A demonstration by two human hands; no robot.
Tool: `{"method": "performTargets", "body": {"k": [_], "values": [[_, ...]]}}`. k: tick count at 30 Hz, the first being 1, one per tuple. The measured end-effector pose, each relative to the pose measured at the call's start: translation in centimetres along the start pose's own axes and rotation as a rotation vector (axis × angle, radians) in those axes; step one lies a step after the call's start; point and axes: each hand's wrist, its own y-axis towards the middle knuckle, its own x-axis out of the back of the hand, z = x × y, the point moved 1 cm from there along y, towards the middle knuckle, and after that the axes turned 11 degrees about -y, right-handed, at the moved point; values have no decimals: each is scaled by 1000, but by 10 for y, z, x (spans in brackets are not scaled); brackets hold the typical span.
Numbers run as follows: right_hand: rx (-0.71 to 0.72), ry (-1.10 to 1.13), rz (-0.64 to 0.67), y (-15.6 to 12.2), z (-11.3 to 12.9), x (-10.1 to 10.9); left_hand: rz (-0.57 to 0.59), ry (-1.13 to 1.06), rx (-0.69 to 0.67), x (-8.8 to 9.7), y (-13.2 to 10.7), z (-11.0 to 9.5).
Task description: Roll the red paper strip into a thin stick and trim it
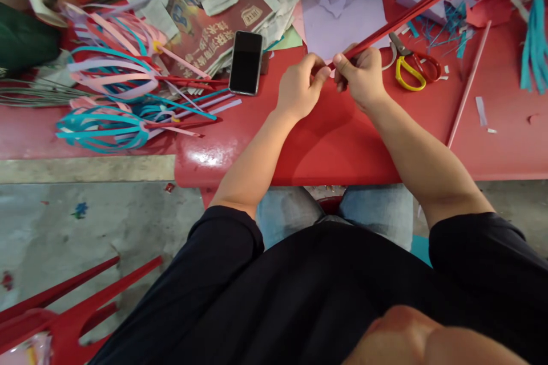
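My left hand [299, 86] and my right hand [363, 77] meet over the red table [334, 142], both pinched on the near end of a long red stick [422, 3]. The stick slants up to the far right across the table. My fingers are closed round its tip, thumbs almost touching. A black phone [245, 62] lies face up just left of my left hand. Scissors with yellow and red handles [411, 65] lie just right of my right hand.
Pink, blue and lilac paper-strip lanterns [115, 91] lie in a pile at the left. Newspapers [214, 23] and lilac paper [342, 11] cover the far side. A thin pink stick [468, 85] lies at the right. Red chair parts [64, 308] stand on the concrete floor.
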Motion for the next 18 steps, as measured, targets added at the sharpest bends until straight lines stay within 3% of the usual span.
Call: {"method": "performTargets", "body": {"k": [4, 9, 14, 18], "values": [[25, 13, 25, 1, 3, 2, 5, -6, 44, 0, 4, 2], [132, 28, -56, 6, 3, 12, 28, -7, 29, 3, 5, 2], [46, -42, -25, 1, 0, 1, 48, 8, -1, 6, 5, 0], [46, -117, -73, 3, 4, 8, 20, 53, 50, 9, 7, 1]]}}
